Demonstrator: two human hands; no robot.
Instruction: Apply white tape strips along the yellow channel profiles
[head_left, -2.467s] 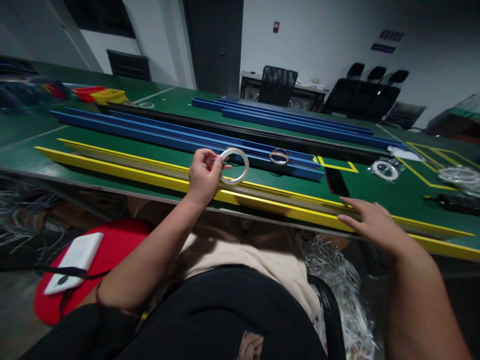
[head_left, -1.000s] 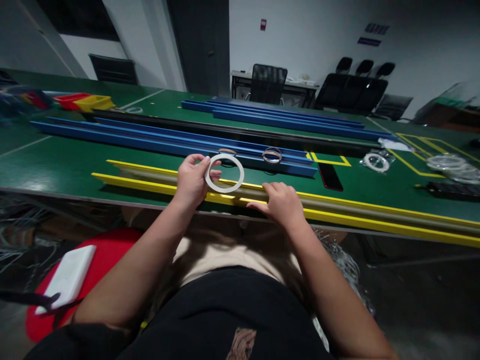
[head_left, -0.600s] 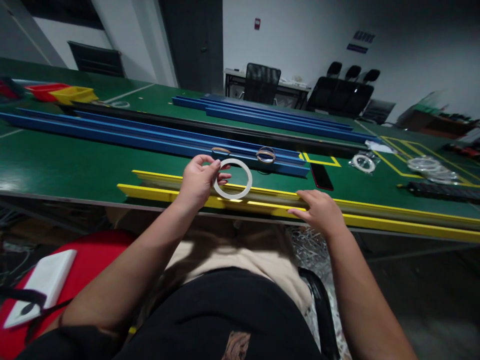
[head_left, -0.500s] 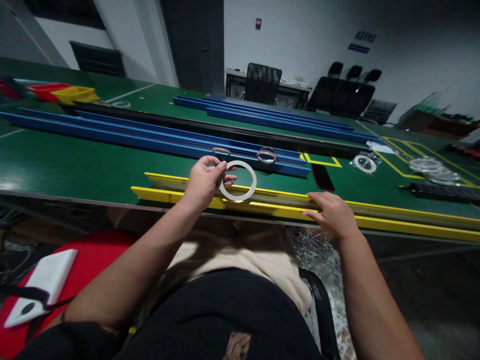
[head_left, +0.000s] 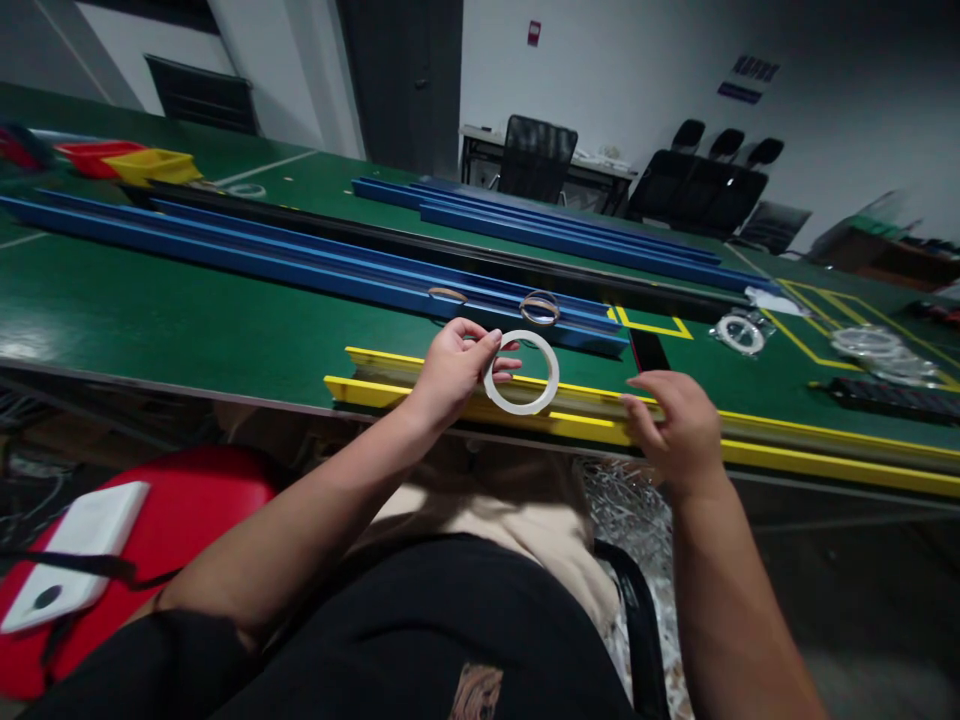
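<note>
My left hand (head_left: 459, 372) pinches a white tape roll (head_left: 553, 380) by its left side, the ring facing me above a long yellow channel (head_left: 585, 428). Some of the left fingers show through the ring's hole. My right hand (head_left: 679, 425) is over the channel to the right of the roll, thumb and forefinger apart and the other fingers curled out of sight. Whether it touches the channel I cannot tell. The channel lies along the table's near edge. Behind the right hand a dark phone (head_left: 651, 352) is partly covered.
Two thin tape rings (head_left: 540, 308) stand by the blue channels (head_left: 300, 262) behind my hands. A black channel (head_left: 450, 250) and more blue channels (head_left: 540, 222) lie farther back. Bagged rolls (head_left: 741, 332) and a power strip (head_left: 892, 398) are at right, red and yellow bins (head_left: 154, 165) at left.
The yellow channel has slid right, and my left hand has moved right with the tape roll. My right hand has shifted slightly and now covers part of the phone. The view has tilted a little.
</note>
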